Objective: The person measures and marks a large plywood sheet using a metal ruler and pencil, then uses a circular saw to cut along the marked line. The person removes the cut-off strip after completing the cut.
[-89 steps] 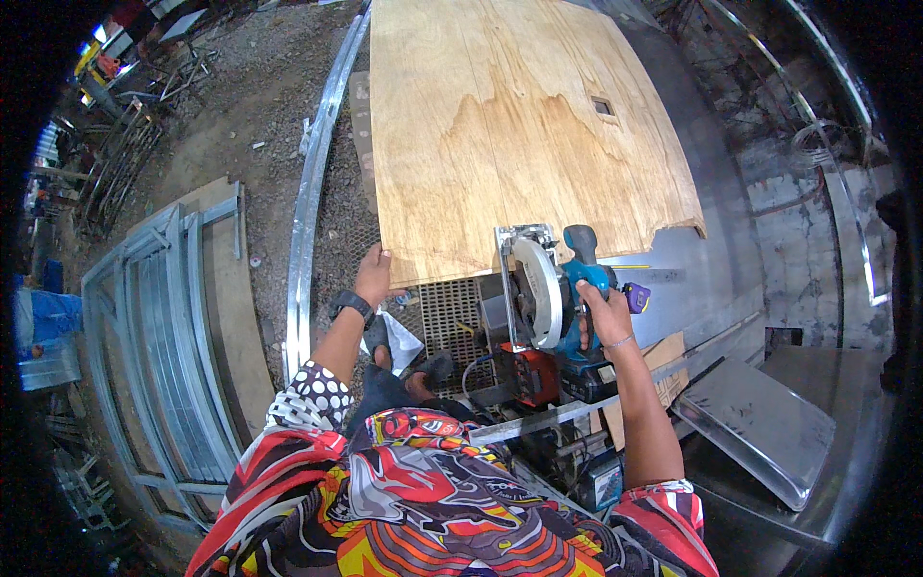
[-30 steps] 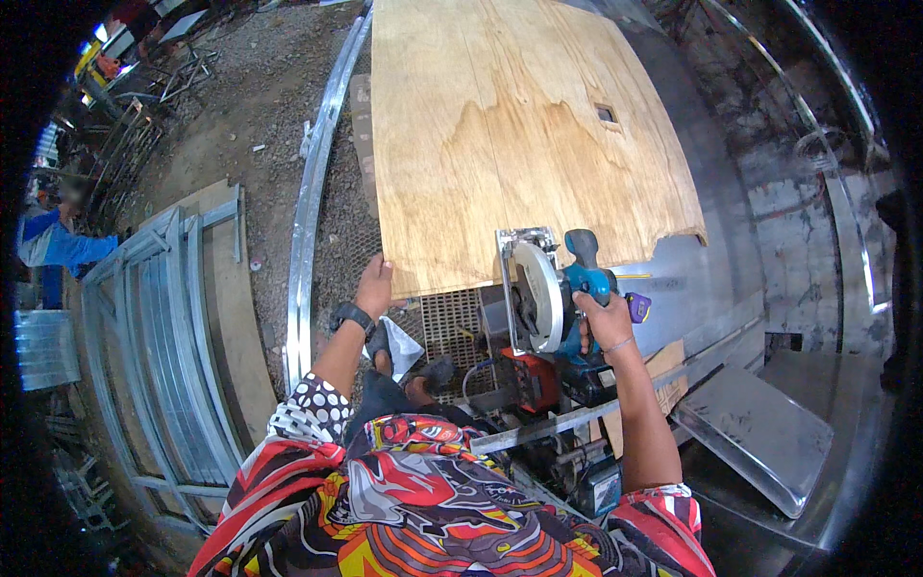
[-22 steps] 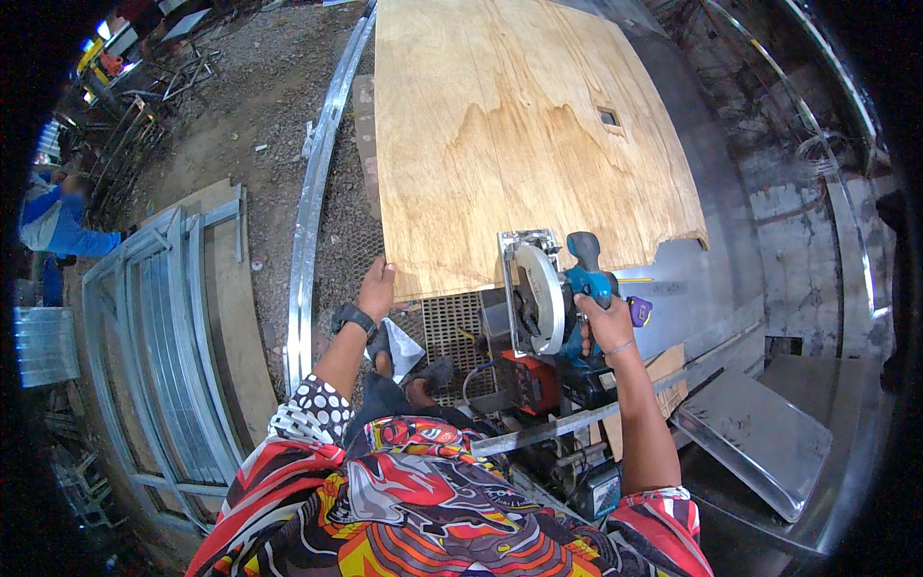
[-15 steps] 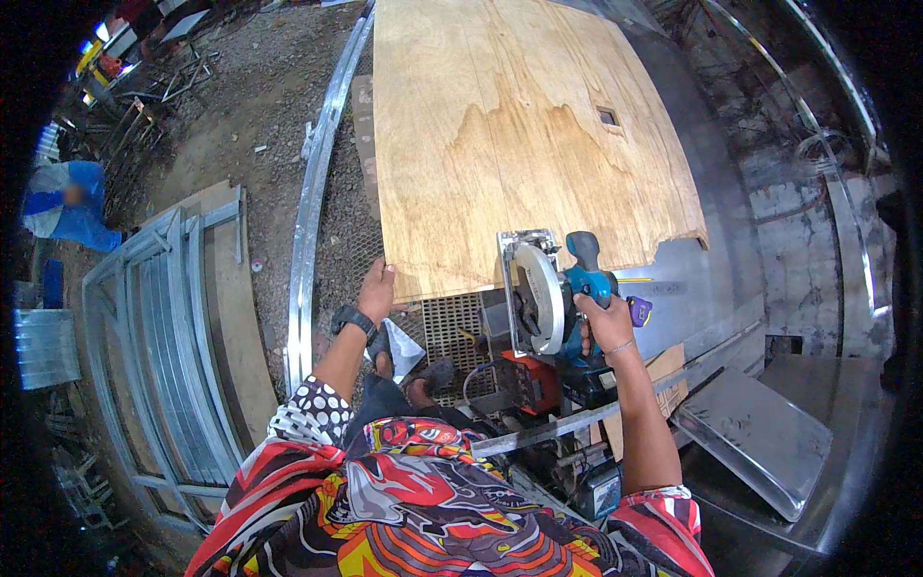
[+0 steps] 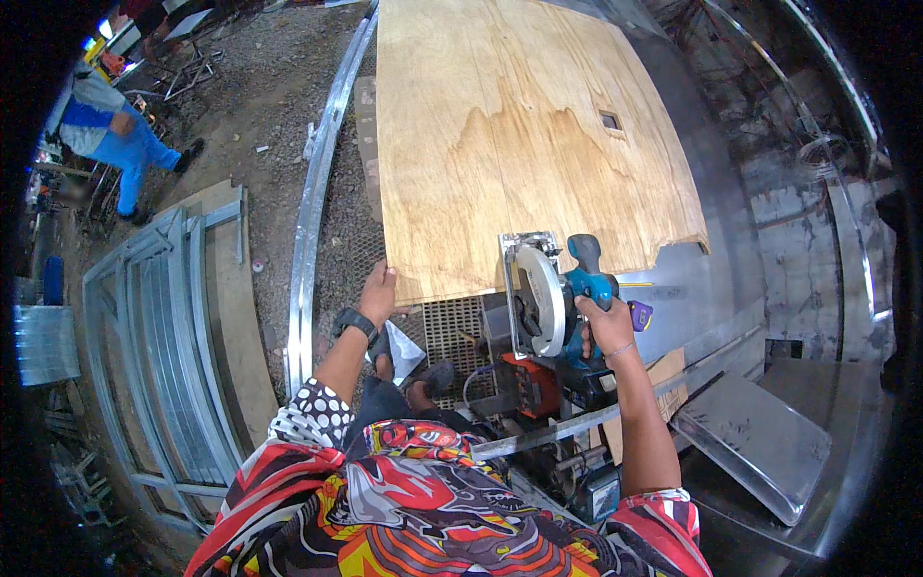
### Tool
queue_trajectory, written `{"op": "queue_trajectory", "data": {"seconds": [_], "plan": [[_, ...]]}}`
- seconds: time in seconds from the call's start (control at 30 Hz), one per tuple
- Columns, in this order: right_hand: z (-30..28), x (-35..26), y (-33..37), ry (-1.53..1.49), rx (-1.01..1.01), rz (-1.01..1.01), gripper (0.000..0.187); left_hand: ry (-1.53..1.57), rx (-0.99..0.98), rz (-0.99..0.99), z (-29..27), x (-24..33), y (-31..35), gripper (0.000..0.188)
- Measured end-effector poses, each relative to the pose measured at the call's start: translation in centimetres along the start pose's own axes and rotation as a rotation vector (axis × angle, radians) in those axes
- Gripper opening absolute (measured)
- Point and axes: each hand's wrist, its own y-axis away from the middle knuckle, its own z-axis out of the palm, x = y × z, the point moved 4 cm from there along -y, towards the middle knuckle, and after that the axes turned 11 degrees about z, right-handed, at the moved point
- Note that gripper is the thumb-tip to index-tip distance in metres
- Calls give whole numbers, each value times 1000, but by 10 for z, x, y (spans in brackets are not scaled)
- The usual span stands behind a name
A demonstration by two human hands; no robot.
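Observation:
A large plywood sheet [image 5: 519,135] lies flat before me, with a small square cutout toward its right side and a notch at its near right corner. My right hand [image 5: 607,326] is wrapped round the rear handle of a teal circular saw [image 5: 580,281]. The saw's metal base rests on the sheet's near edge, and its pale round guard faces left. At the near left corner, my left hand [image 5: 378,293] grips the plywood's edge; the thumb's place beneath is hard to see. Just right of the saw sits a purple tape measure [image 5: 639,315].
Under the sheet's near edge are a perforated grate [image 5: 452,322] and a red machine [image 5: 529,383]. A long metal rail [image 5: 312,212] runs along the left. Metal frames [image 5: 168,356] lie beyond it. At the right stands a metal tray [image 5: 755,442]. A person in blue trousers [image 5: 135,154] is at far left.
The person at far left has moved right, further into view. My hands, the circular saw and the plywood keep almost the same places.

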Motion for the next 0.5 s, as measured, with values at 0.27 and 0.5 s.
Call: {"op": "queue_trajectory", "data": {"seconds": [0.27,0.5], "plan": [[-2,1,-3,21,10,-1,29,28,-1,-65,1,11,3,46],[0,2,-2,39,22,1,29,99,31,-92,3,1,6,47]]}}
